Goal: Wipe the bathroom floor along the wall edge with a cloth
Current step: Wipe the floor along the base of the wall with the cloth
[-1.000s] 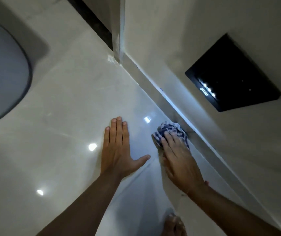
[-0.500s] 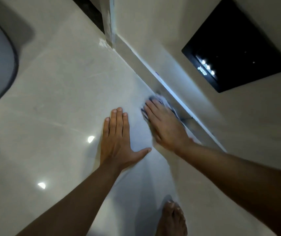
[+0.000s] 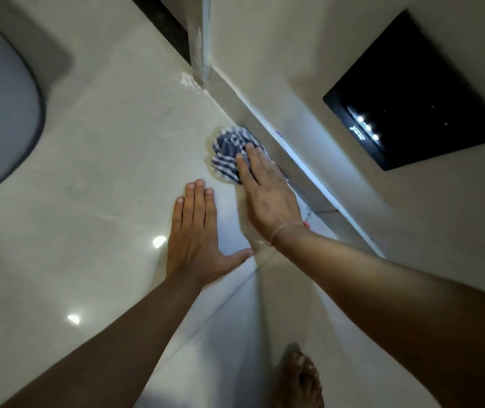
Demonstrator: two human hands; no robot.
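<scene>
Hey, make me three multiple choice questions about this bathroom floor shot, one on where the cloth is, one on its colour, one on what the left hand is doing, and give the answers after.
1. Where is the cloth lying?
A. On the floor against the wall edge
B. On the toilet lid
C. Draped over the bare foot

2. What colours is the cloth?
A. Plain red
B. Blue and white check
C. Solid black

3. What is the left hand doing?
A. Gripping the cloth
B. Raised in the air
C. Resting flat and open on the floor tile

Answers:
1. A, the cloth sits bunched where tile meets the skirting, under the fingers of the right hand.
2. B, dark blue and white squares show beyond the fingertips.
3. C, its palm is down with fingers straight, apart from the cloth.
</scene>
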